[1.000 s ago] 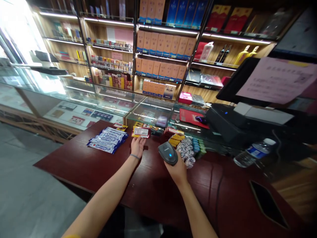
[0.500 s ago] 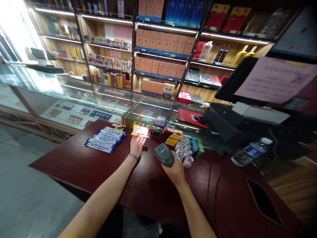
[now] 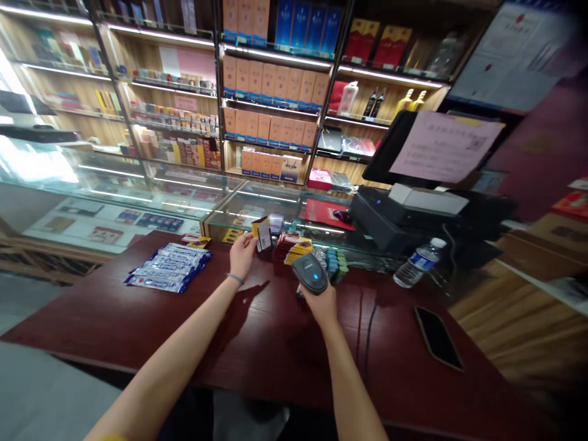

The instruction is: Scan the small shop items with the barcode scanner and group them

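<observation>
Upright, yellow-edged packet [image 3: 262, 233], white label, left hand [image 3: 241, 256]

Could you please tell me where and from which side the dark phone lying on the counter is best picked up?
The phone lies flat on the red counter. I would come from above and pinch its two long edges near the middle. The flat face offers nothing to grip, and both long edges look free of other things.
</observation>
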`<state>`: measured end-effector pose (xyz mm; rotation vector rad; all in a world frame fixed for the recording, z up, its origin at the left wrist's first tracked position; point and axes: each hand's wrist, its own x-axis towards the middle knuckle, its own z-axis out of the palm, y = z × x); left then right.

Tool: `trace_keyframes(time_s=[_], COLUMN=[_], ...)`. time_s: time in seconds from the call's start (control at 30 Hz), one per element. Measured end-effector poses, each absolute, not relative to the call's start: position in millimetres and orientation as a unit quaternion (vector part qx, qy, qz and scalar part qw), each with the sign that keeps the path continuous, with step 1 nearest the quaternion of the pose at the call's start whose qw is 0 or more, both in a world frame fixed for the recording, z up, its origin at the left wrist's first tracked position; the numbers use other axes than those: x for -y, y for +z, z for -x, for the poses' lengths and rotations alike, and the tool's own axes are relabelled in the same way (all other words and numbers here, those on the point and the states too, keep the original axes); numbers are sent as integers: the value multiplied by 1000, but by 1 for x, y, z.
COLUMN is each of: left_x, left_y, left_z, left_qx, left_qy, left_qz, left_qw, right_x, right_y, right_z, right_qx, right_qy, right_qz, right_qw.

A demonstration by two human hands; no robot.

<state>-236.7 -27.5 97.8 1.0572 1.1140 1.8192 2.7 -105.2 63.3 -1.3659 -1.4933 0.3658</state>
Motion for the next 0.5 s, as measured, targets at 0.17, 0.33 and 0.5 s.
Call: trace_keyframes(time_s=[0.17,0.33,0.5], left_x=[1,-21,-24], left_y=[135,128,110], left_z=[198,151,128], left_qx=[-443,-428,-395], left_qy=[660,600,601], left_qz=[-510,-605,-604], left_qw=[329,301,343], right_x=[103,103,104], right_y=[75,81,84], right_z=[-34,-53,-58], right_qx=[588,552,524], right_qy=[136,130,147], right_qz=[583,586,581], right_qw=[543,579,605])
